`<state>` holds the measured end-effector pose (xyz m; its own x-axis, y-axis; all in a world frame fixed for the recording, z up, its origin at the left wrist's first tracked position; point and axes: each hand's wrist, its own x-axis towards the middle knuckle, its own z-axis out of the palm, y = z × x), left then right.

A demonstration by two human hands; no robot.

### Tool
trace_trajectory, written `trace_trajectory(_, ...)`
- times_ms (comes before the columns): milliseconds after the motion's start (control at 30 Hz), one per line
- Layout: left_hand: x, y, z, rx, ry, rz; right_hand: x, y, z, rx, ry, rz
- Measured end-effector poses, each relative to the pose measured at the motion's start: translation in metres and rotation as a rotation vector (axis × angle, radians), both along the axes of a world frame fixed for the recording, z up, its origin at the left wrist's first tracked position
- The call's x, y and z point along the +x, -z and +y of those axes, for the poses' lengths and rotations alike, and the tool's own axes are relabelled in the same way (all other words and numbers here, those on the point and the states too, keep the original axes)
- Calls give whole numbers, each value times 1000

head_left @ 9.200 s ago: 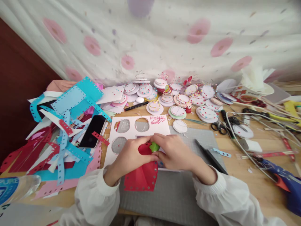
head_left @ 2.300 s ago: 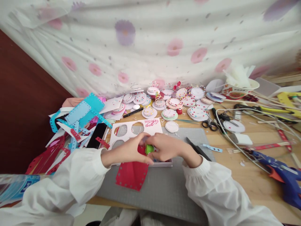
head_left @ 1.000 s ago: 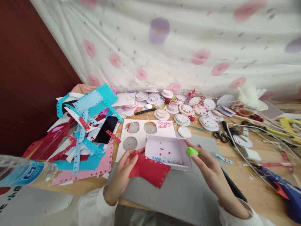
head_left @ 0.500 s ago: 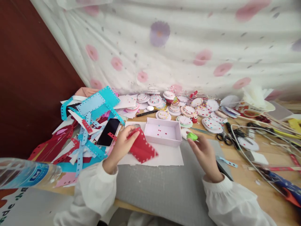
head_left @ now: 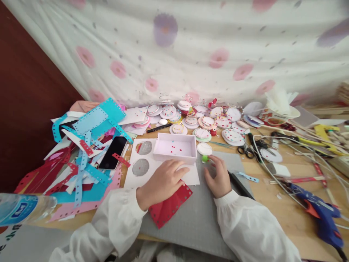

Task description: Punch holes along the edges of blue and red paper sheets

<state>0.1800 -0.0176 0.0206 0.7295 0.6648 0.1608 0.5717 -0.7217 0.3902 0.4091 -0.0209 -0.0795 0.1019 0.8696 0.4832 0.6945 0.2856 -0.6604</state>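
Note:
My left hand (head_left: 166,182) lies over a red sheet of paper (head_left: 169,209) with holes punched along its edges. Its fingers are stretched out, and the paper rests on the grey cutting mat (head_left: 188,218). My right hand (head_left: 218,176) is at the right part of the mat, thumb and fingers apart. At its index fingertip is a small bright green object (head_left: 205,158), partly hidden, whose kind I cannot make out. Just beyond my left hand stands a shallow pale lilac box (head_left: 174,143) with a few red dots inside, on a white sheet (head_left: 131,174) with round cut-outs.
Punched paper scraps (head_left: 81,182) heap up at left around a phone (head_left: 113,153); a water bottle (head_left: 24,209) lies in front. Stacked decorated paper discs (head_left: 169,111) line the back. Scissors (head_left: 246,151), a white cable (head_left: 268,171) and a blue glue gun (head_left: 316,203) lie right.
My left hand has lowered the red paper onto the mat and moved right. My right hand has come down and inward with the green object. The camera view has shifted right.

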Motion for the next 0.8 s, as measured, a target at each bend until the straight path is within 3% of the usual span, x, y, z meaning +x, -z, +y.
trace_trajectory(67,-2,3,-19,19,-116,-4,-1,-4,-3,37,1,-2)
trace_trajectory(133,-9,12,-41,-38,-148,45,-1,-9,-5,61,-6,-2)
trace_trajectory(300,-31,38,-78,-155,4,180,8,-30,-13,126,16,-54)
trace_trajectory(400,-41,41,-83,-196,113,159,25,-38,-28,161,171,-222)
trace_trajectory(533,-42,41,-80,-173,114,135,50,-29,-56,-9,432,-530)
trace_trajectory(667,-37,44,-74,-135,92,156,67,-12,-75,-222,433,-662)
trace_trajectory(800,-35,48,-73,-120,140,136,71,-13,-84,-241,336,-517)
